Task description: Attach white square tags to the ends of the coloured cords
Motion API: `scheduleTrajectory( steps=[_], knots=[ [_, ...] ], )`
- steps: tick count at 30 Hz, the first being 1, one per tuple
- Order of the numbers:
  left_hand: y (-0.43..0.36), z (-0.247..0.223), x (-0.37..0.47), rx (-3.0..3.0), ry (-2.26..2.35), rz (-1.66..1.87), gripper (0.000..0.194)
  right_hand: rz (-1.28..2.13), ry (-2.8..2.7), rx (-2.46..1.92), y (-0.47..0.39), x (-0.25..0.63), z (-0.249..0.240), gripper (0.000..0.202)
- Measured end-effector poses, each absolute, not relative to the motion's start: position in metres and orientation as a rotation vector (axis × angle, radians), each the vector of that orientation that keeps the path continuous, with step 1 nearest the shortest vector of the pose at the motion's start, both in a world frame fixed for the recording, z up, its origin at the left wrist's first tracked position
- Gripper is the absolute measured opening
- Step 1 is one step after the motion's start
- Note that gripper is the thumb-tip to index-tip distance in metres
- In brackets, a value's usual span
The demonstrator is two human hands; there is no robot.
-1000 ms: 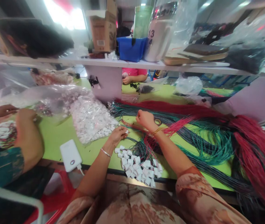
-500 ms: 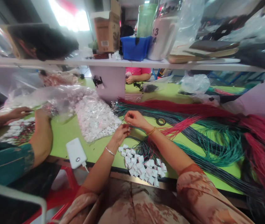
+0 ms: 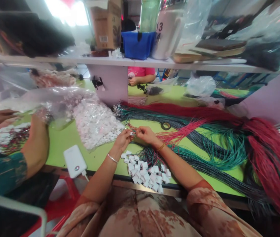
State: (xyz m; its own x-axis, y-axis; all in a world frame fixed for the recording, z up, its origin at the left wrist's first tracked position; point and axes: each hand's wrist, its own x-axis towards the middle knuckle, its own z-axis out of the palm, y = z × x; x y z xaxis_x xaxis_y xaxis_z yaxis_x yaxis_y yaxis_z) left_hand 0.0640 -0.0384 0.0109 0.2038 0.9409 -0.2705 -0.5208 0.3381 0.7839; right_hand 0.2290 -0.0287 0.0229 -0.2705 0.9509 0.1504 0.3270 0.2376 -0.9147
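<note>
Green worktop [image 3: 56, 149], two hands, one small white connector [image 3: 131, 133]!

Across the worktop sweep the long red wires [image 3: 186, 113], with green wires [image 3: 231, 154] and dark strands alongside. Left of centre bulges the clear bag [image 3: 96, 123], packed with white pieces. Closer in, at the near edge, there's the heap of white connectors [image 3: 147, 172], spread below the hands, and over to the left a white power bank [image 3: 75, 161] with its cable plugged in. Now the hands! The right hand [image 3: 138, 132] has its fingers curled closed; anything between them is too small to make out. Facing it, just beside, the left hand [image 3: 130, 134] pinches that small white connector at its fingertips. Beyond the right hand sits a dark tape roll [image 3: 163, 126].
</note>
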Motion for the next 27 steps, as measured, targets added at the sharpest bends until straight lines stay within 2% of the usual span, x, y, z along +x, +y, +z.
scheduleTrajectory(
  steps=[9, 20, 27],
  knots=[
    [-0.043, 0.019, 0.064, 0.632, 0.858, 1.146, 0.020, 0.932, -1.676, -1.230, -0.034, 0.222, 0.015, 0.018],
    [-0.047, 0.015, 0.070, 0.807, 1.033, 1.151, 0.028, 0.849, -1.972, -1.136, -0.036, 0.228, 0.024, 0.020],
    [-0.049, 0.018, 0.074, 1.031, 1.188, 1.173, 0.023, 0.794, -2.043, -1.166, -0.037, 0.230, 0.033, 0.019]
  ],
)
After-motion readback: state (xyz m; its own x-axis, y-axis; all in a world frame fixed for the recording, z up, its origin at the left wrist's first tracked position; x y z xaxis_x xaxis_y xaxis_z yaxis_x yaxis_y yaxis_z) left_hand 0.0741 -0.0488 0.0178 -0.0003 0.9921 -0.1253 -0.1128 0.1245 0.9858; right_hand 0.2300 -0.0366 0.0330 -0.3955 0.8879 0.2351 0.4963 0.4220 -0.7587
